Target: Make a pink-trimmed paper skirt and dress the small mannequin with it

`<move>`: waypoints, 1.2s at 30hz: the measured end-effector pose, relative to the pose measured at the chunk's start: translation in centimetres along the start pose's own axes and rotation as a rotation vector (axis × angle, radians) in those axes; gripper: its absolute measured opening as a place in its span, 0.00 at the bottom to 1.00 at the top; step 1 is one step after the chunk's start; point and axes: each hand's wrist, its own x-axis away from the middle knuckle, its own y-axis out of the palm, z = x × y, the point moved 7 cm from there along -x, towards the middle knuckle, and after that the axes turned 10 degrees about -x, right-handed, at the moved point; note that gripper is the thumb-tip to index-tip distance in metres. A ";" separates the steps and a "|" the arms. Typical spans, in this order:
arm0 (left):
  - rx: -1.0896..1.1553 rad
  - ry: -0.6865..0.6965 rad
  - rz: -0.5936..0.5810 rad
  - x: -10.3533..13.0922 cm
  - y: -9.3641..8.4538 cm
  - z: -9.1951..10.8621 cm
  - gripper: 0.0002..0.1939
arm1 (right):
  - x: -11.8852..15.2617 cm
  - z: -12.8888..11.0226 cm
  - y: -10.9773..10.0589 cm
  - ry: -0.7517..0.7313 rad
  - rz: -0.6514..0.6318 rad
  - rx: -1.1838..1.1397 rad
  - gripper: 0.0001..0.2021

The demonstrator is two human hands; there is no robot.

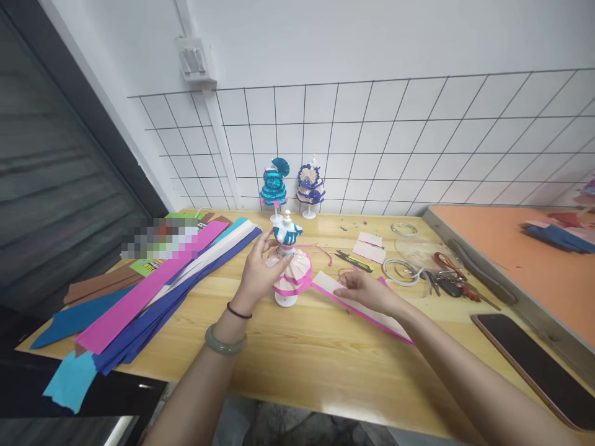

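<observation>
My left hand [263,270] is wrapped round the waist of a small dress form [286,232] on a round white base. The form wears a white-and-teal bodice and a pleated cream paper skirt [297,265] edged in pink. To its right, my right hand [365,291] pinches a long cream paper strip [383,322] with a pink border. The strip runs from the skirt's right edge toward the lower right; whether its end is joined there I cannot tell. Small scissors [356,261] with yellow-green handles lie just beyond my right hand.
Long crepe paper strips [153,285] cover the table's left side. Two dressed forms, one teal [274,186] and one navy and cream [310,184], stand by the wall. At right are wire rolls [402,272], keys [449,285], a phone [534,365] and a raised orange board [511,260].
</observation>
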 end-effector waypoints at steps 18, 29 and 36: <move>-0.099 0.053 -0.045 0.8 0.5 2.8 0.36 | 2.3 -11.4 1.0 -0.257 -0.196 -0.225 0.20; -0.025 -0.063 -0.092 -1.8 2.5 1.8 0.35 | -0.3 -10.2 -0.5 -0.236 -0.192 -0.302 0.20; 0.026 -0.083 -0.191 -3.8 4.6 1.7 0.21 | -0.6 -8.3 -2.3 -0.212 -0.123 -0.352 0.19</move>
